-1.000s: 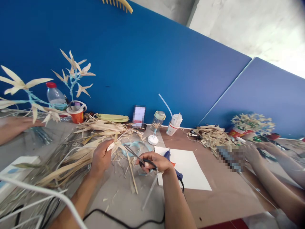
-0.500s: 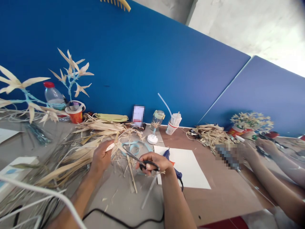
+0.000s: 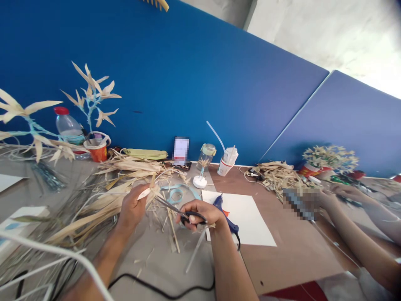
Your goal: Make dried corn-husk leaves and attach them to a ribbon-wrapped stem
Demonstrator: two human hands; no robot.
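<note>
husk flower is pinched in the fingers of the left hand, left of the white sheet. the right hand, near the sheet's left edge, grasps the scissors by their black handles, blades toward the flower, though i cannot tell whether they touch it. a blue glue gun lies on the sheet.

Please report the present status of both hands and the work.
Left hand holding pale husk flower. Right hand holding scissors, blades toward flower. Loose strips and blue ribbon nearby.

Scissor blades look metal, the husk flower matt.
</note>
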